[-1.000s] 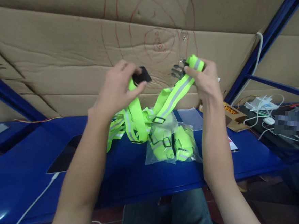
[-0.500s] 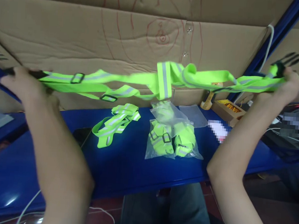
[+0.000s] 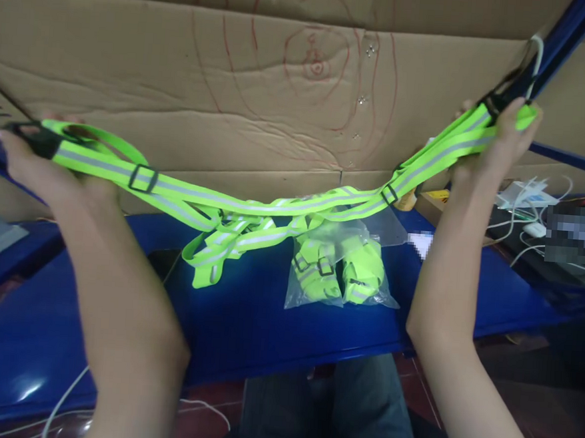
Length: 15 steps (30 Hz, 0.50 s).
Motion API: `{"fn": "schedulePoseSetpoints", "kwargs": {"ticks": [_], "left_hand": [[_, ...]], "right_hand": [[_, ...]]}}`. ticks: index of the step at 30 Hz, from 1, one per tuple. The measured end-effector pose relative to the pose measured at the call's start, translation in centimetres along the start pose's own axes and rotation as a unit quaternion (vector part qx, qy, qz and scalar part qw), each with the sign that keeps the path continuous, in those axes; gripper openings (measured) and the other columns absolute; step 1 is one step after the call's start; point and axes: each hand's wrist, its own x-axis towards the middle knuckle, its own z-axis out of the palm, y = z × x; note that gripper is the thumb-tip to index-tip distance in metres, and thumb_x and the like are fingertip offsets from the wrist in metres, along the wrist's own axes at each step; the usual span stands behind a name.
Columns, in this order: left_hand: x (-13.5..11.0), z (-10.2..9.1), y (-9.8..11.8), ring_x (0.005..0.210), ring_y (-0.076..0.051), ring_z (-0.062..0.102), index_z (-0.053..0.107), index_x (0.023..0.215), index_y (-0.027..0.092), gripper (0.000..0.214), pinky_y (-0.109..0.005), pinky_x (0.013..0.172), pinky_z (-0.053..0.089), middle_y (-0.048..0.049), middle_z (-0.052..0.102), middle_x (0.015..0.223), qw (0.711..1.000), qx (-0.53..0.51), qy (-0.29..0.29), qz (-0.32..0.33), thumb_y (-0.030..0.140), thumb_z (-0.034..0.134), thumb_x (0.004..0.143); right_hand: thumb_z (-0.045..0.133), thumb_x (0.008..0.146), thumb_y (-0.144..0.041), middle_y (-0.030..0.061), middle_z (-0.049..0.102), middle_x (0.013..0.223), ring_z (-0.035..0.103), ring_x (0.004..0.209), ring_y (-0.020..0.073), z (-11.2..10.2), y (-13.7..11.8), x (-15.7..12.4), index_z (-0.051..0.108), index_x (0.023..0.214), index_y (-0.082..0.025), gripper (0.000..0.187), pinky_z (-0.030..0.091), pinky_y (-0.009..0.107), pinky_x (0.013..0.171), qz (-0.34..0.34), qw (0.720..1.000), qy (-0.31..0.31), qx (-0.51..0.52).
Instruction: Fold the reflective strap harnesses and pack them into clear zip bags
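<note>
A neon-green reflective strap [image 3: 273, 208] with grey stripes and black sliders hangs in a shallow arc between my two raised hands. My left hand [image 3: 46, 165] grips its left end at the black buckle, far left. My right hand [image 3: 498, 137] is closed on the other end with its black clip, upper right. The strap's middle sags down to a second loose green strap [image 3: 225, 248] lying on the blue bench [image 3: 245, 329]. Right of that lies a clear plastic bag [image 3: 339, 272] with folded green straps inside.
A brown cardboard sheet [image 3: 231, 88] with red scribbles forms the back wall. A small cardboard box [image 3: 431, 202], white cables and chargers [image 3: 524, 198] sit at the right. A dark phone [image 3: 162, 263] with a white cable [image 3: 67, 393] lies left of centre. My legs show below the bench edge.
My hands went from close together to wide apart, stretching the strap out. Since half a second ago the strap has slackened and sagged, and my right hand moved up and slightly inward.
</note>
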Motion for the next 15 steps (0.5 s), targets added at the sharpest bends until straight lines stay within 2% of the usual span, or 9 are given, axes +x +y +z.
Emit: {"fn": "schedulePoseSetpoints", "kwargs": {"ticks": [1,2,3,5,7,8,10,12,15], "left_hand": [[-0.5,1.3,1.2,0.091,-0.015,0.066,0.02,0.087,0.024,0.061,-0.038,0.098,0.057,0.0024,0.05,0.087,0.995,-0.081,0.053,-0.027,0.079,0.045,0.096],[-1.3,2.7,2.5,0.084,-0.014,0.066,0.031,0.094,0.025,0.047,-0.036,0.089,0.058,0.0033,0.053,0.09,0.991,-0.104,0.085,-0.021,0.07,0.041,0.103],[-2.3,4.0,3.8,0.081,-0.012,0.066,0.043,0.107,0.026,0.038,-0.034,0.082,0.056,0.0037,0.058,0.097,0.993,-0.089,0.077,0.003,0.064,0.04,0.108],[-5.0,6.2,6.6,0.087,-0.012,0.068,0.055,0.137,0.024,0.054,-0.034,0.083,0.057,0.0025,0.065,0.114,0.993,-0.025,-0.05,0.101,0.069,0.048,0.107],[-8.1,7.8,9.0,0.091,-0.017,0.068,0.059,0.151,0.022,0.072,-0.037,0.087,0.057,0.0002,0.067,0.103,0.965,0.054,-0.173,0.191,0.075,0.054,0.102],[-9.7,8.4,10.0,0.102,-0.021,0.066,0.062,0.151,0.022,0.065,-0.041,0.098,0.056,-0.0027,0.068,0.108,0.937,0.121,-0.228,0.234,0.068,0.055,0.105],[-12.4,9.6,11.6,0.112,-0.032,0.064,0.069,0.141,0.016,0.052,-0.051,0.102,0.053,-0.0118,0.068,0.115,0.875,0.219,-0.297,0.315,0.05,0.057,0.104],[-14.4,10.5,12.8,0.118,-0.039,0.062,0.071,0.135,0.015,0.044,-0.055,0.102,0.052,-0.017,0.066,0.118,0.828,0.259,-0.349,0.353,0.036,0.056,0.1],[-16.2,11.5,14.0,0.126,-0.043,0.058,0.068,0.144,0.021,0.052,-0.06,0.105,0.048,-0.0177,0.064,0.126,0.796,0.278,-0.384,0.376,0.028,0.057,0.094]], "right_hand": [[0.065,0.101,-0.017,-0.0115,0.061,0.057,0.072,0.055,0.0136,1.1,0.7,-1.0,0.051,0.085,-0.031,0.025,0.058,0.028,0.062,-0.015,0.999,-0.03,-0.001],[0.078,0.094,-0.022,-0.0126,0.061,0.063,0.069,0.053,0.0103,2.1,1.4,-2.2,0.054,0.09,-0.031,0.025,0.057,0.025,0.061,-0.018,0.997,-0.078,-0.016],[0.089,0.085,-0.031,-0.0121,0.063,0.07,0.065,0.053,0.0076,3.1,2.0,-3.4,0.058,0.095,-0.03,0.032,0.056,0.023,0.059,-0.012,0.991,-0.127,-0.038],[0.099,0.07,-0.053,-0.0091,0.061,0.073,0.057,0.052,0.0056,4.8,2.8,-6.0,0.064,0.094,-0.026,0.051,0.053,0.022,0.053,0.002,0.973,-0.213,-0.093],[0.094,0.073,-0.065,-0.0017,0.069,0.088,0.06,0.062,0.0082,6.0,2.9,-8.2,0.068,0.097,-0.023,0.055,0.054,0.024,0.053,0.04,0.928,-0.343,-0.141],[0.092,0.076,-0.067,0.0001,0.07,0.094,0.062,0.067,0.0103,6.4,2.6,-9.2,0.069,0.1,-0.024,0.055,0.056,0.025,0.054,0.064,0.901,-0.401,-0.154],[0.091,0.079,-0.066,0.0009,0.069,0.096,0.064,0.071,0.0132,7.0,1.6,-10.7,0.069,0.104,-0.024,0.053,0.058,0.027,0.053,0.109,0.85,-0.486,-0.169],[0.091,0.08,-0.065,-0.0005,0.066,0.091,0.061,0.068,0.0135,7.3,0.3,-11.5,0.067,0.107,-0.025,0.054,0.058,0.027,0.05,0.137,0.823,-0.523,-0.176],[0.091,0.08,-0.064,-0.0013,0.062,0.088,0.059,0.067,0.0133,7.4,-1.3,-11.6,0.063,0.106,-0.025,0.054,0.058,0.026,0.049,0.133,0.816,-0.532,-0.183]]}}
